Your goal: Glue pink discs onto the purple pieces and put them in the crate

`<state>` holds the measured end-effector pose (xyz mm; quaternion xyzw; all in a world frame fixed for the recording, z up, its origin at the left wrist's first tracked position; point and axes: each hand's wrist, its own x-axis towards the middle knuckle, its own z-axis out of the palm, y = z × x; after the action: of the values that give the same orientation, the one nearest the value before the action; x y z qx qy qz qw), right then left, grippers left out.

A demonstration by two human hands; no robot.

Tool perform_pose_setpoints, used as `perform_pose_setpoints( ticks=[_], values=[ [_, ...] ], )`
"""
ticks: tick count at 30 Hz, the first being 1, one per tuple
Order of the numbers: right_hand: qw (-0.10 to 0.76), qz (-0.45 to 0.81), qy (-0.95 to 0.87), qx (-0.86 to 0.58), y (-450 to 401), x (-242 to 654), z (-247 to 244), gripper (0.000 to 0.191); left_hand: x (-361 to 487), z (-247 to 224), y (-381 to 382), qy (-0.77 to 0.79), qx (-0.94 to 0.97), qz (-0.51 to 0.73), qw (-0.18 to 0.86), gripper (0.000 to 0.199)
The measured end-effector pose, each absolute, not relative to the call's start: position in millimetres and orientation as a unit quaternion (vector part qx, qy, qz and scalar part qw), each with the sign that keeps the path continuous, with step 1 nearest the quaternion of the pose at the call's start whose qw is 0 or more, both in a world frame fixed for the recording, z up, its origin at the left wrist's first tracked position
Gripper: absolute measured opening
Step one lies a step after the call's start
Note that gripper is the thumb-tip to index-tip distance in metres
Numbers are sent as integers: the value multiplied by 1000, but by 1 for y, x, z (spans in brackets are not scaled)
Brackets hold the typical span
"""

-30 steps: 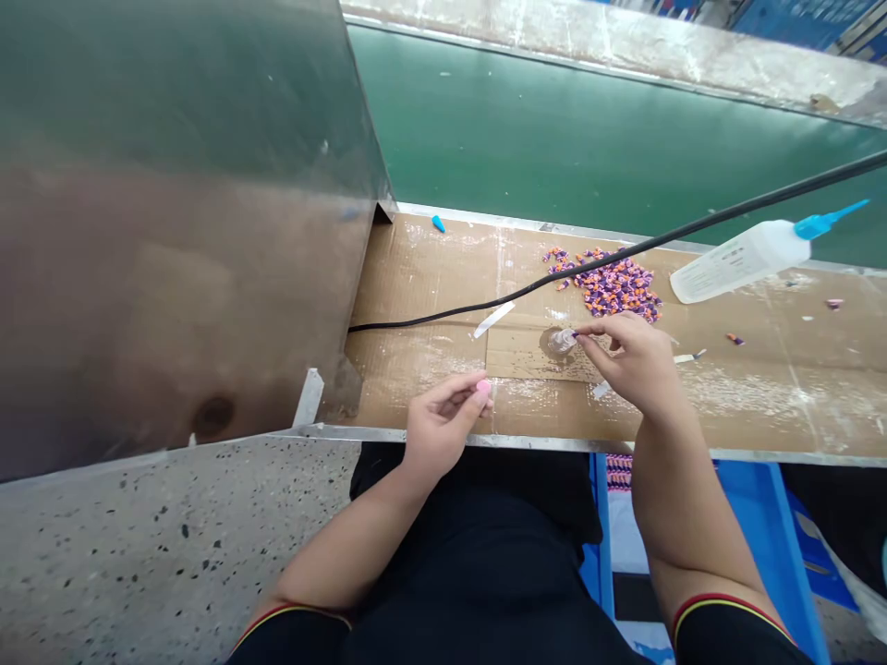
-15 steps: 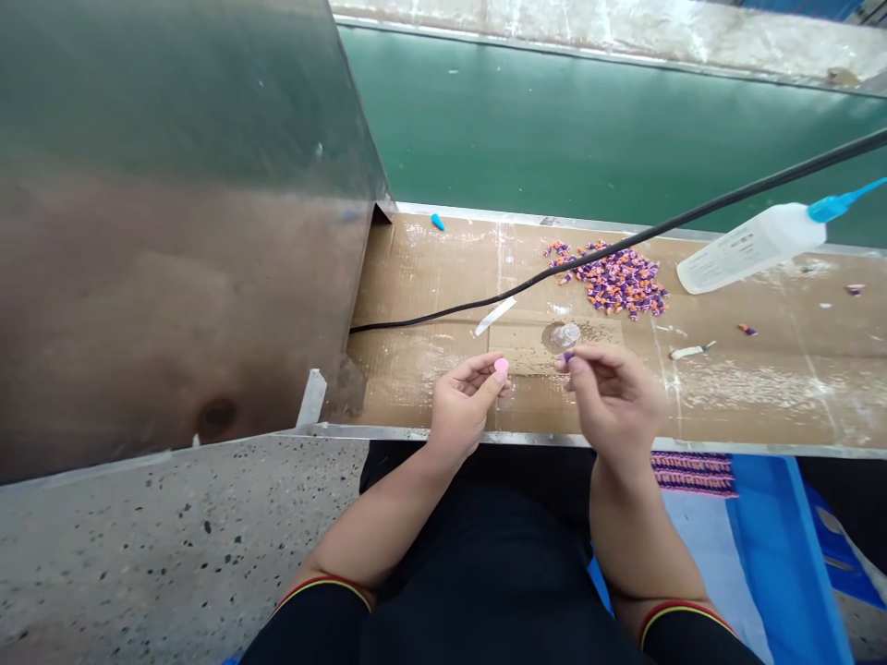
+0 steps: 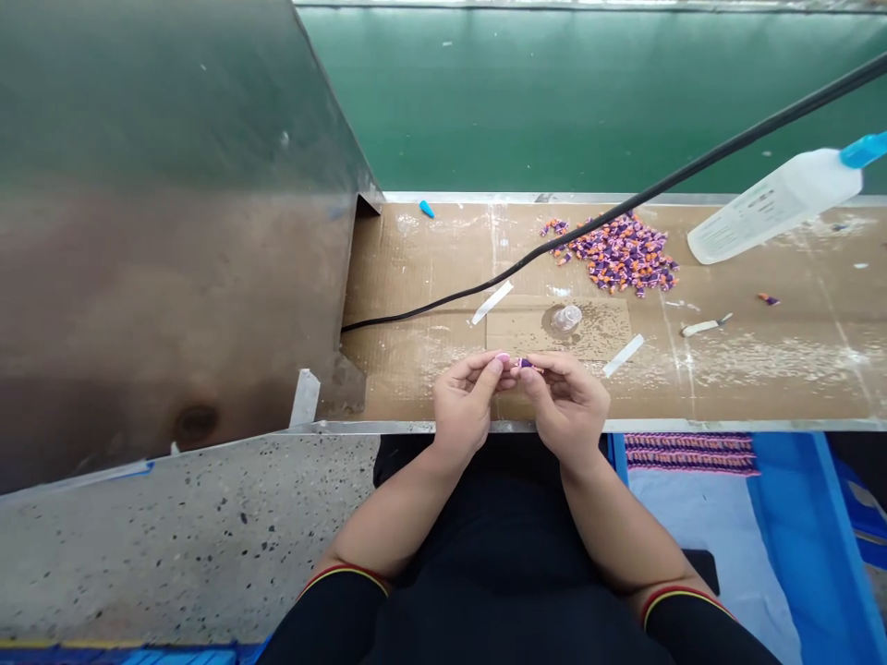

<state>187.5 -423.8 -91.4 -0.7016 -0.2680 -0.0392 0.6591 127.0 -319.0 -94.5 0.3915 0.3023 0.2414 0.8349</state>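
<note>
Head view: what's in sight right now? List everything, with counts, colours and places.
small pieces: many, purple and orange, heaped at the back of the cardboard
squeeze bottle: one, translucent white, blue nozzle, back right
clear small object: one, mid-cardboard
paper strips: two, white, either side of it
blue cap: one, back edge
black cable: one, crossing above the cardboard
cardboard sheet: one, brown, on the bench
steel panel: one, grey, left
striped band: one, pink and purple, lower right
blue crate: one, lower right
left hand: one, front edge, pinching small purple piece
right hand: one, pinching it too
</note>
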Motion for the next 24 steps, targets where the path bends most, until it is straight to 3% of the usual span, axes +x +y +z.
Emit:
perform_pose_setpoints(
  ticks=[5, 20, 24],
  values=[
    [613, -101, -315, -717, -423, 189, -84, 6, 120, -90, -318, 295, 383, 232, 844, 46],
    [616, -110, -367, -688, -420, 186, -79, 27, 114, -91, -319, 274, 391, 239, 846, 37],
    [601, -112, -370, -699, -421, 187, -79, 23, 114, -90, -320, 279, 409, 257, 830, 39]
  ],
)
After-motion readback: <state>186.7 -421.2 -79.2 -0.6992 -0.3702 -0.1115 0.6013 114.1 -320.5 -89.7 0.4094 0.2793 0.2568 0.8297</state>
